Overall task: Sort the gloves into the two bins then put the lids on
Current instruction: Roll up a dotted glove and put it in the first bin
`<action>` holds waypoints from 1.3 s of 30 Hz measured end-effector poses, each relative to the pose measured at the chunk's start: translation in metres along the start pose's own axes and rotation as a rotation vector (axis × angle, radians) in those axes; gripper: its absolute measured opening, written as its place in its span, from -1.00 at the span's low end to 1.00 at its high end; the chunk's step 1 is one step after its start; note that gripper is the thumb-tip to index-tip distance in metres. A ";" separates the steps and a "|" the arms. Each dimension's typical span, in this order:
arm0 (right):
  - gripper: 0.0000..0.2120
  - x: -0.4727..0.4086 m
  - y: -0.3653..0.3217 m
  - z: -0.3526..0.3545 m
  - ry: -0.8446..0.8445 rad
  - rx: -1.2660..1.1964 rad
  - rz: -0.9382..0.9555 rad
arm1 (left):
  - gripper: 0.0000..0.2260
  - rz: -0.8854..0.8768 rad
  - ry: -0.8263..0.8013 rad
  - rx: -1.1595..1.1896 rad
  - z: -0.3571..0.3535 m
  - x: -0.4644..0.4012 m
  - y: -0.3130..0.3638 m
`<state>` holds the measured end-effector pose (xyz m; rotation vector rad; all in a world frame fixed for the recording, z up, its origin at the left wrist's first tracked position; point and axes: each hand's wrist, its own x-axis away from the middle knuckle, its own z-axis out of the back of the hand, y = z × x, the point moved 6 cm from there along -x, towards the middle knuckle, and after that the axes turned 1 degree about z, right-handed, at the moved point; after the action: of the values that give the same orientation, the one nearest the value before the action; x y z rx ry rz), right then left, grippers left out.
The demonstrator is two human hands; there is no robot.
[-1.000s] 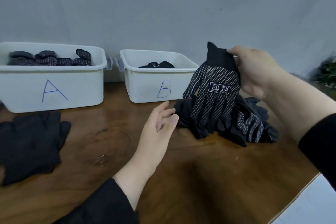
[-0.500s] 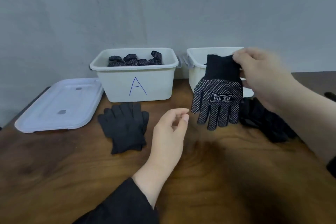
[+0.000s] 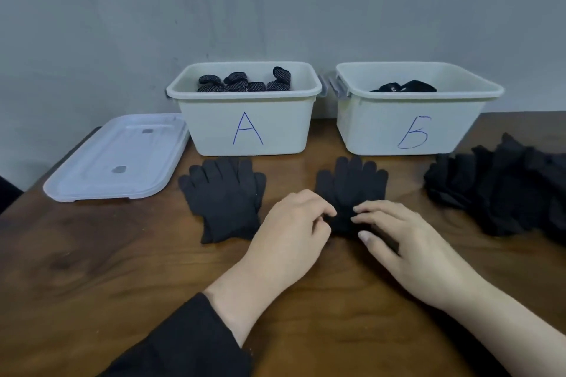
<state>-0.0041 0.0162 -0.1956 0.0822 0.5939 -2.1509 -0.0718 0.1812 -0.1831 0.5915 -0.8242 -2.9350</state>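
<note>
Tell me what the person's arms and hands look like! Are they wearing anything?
Both hands, the left hand and the right hand, are bare, with no gloves or rings showing. The left arm wears a black long sleeve. The right forearm is bare here.

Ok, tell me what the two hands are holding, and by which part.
Both the left hand and right hand pinch the cuff end of the flat black knit glove lying on the wooden table.
</note>
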 end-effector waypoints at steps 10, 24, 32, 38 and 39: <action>-0.76 -0.009 -0.010 -0.009 0.051 0.059 0.056 | -0.76 -0.018 -0.020 -0.194 0.015 0.004 0.003; -0.49 -0.015 -0.039 -0.029 -0.110 0.018 0.078 | -0.84 0.242 -0.114 -0.332 0.063 0.030 -0.072; -0.56 -0.015 -0.037 -0.024 -0.100 -0.110 0.006 | -0.89 0.264 -0.009 -0.245 0.067 0.028 -0.071; -0.71 -0.021 -0.031 -0.018 0.002 -0.292 -0.140 | -0.88 0.367 0.457 0.248 0.097 0.018 -0.054; -0.70 -0.022 -0.030 -0.018 0.014 -0.339 -0.162 | -0.88 0.345 0.481 0.285 0.097 0.014 -0.044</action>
<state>-0.0168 0.0551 -0.1941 -0.1401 0.9936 -2.1733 -0.1171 0.2652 -0.1343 1.0025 -1.1418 -2.2461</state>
